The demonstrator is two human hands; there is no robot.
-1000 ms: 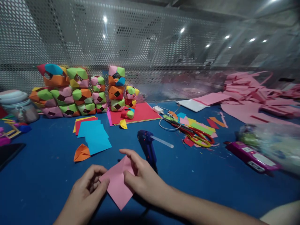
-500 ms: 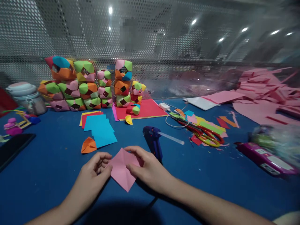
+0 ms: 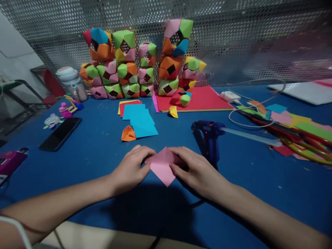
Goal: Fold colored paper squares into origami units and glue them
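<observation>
A square of pink paper [image 3: 164,170], creased and turned like a diamond, is held just above the blue table between both hands. My left hand [image 3: 133,166] pinches its left corner, thumb in front and fingers behind. On the opposite corner, my right hand [image 3: 194,169] grips with its thumb on the near face and its fingers behind, partly hidden. Beyond the paper lie a folded orange paper piece [image 3: 128,134] and several blue paper squares [image 3: 142,122]. A dark blue glue gun [image 3: 210,136] with a clear glue stick rests right of the hands.
Stacked folded-paper units [image 3: 127,74] stand along the perforated metal screen [image 3: 223,45]. Red sheets [image 3: 207,98] lie beside them. A phone [image 3: 61,134] and a lidded jar [image 3: 72,83] are at left. Scissors [image 3: 298,148], paper scraps [image 3: 298,121] and a white cable [image 3: 249,126] occupy the right.
My left hand has come up to grip the paper's left corner, and the paper now bends along its middle. The view has swung, so the table's things appear shifted.
</observation>
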